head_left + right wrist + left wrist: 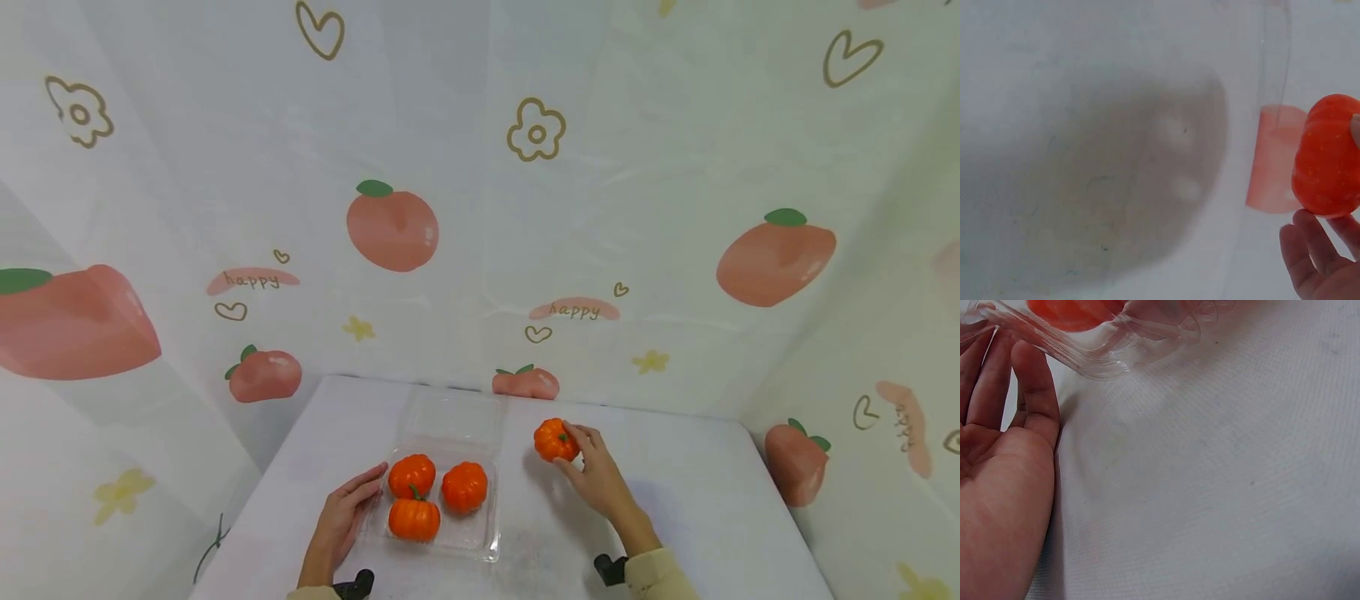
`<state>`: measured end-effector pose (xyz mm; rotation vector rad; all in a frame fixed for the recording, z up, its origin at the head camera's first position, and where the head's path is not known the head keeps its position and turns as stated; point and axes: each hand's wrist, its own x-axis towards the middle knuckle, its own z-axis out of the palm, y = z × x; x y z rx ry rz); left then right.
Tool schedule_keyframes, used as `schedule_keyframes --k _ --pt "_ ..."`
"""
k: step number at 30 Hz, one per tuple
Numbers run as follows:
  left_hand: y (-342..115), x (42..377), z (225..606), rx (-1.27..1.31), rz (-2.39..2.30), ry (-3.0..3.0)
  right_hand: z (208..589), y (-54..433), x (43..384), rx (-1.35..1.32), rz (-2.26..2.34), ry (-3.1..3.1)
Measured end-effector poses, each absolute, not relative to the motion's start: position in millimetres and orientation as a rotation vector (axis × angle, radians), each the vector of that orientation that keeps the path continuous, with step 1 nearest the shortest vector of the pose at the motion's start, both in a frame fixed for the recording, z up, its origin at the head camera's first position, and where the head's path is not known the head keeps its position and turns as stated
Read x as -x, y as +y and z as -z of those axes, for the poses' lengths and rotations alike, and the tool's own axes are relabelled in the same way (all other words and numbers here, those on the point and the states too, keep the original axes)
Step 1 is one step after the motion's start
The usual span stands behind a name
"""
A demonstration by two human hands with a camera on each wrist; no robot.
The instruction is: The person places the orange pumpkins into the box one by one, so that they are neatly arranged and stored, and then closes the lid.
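A small orange pumpkin (553, 440) with a green stem is gripped by my right hand (600, 477), raised over the table. In the right wrist view the same pumpkin (1329, 156) sits between thumb and fingertips. To its left stands a clear plastic clamshell box (491, 537), its lid (453, 418) folded open toward the back. Inside the box are three more pumpkins: one at the back left (412, 476), one at the right (465, 487), one at the front (414, 520). My left hand (347, 512) touches the box's left side with fairly straight fingers.
The white table (675, 483) carries the box left of its middle. A pale cloth curtain (630, 200) printed with peaches, hearts and flowers rises behind the table and along both sides. A dark green cord (212, 546) hangs near the table's left edge.
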<state>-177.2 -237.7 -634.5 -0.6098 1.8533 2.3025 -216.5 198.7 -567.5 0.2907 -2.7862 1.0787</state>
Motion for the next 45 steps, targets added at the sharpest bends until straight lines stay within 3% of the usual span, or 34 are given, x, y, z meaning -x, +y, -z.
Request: schedule_keyframes --k 30,45 --pt "-237.7 178.4 637.5 0.592 -2.294 1.864 527.7 164.3 195.0 -0.394 -1.327 -2.759" --pt "-238.5 175.8 636.1 0.591 -2.268 1.889 523.4 143.7 183.1 -0.682 -1.342 -2.741"
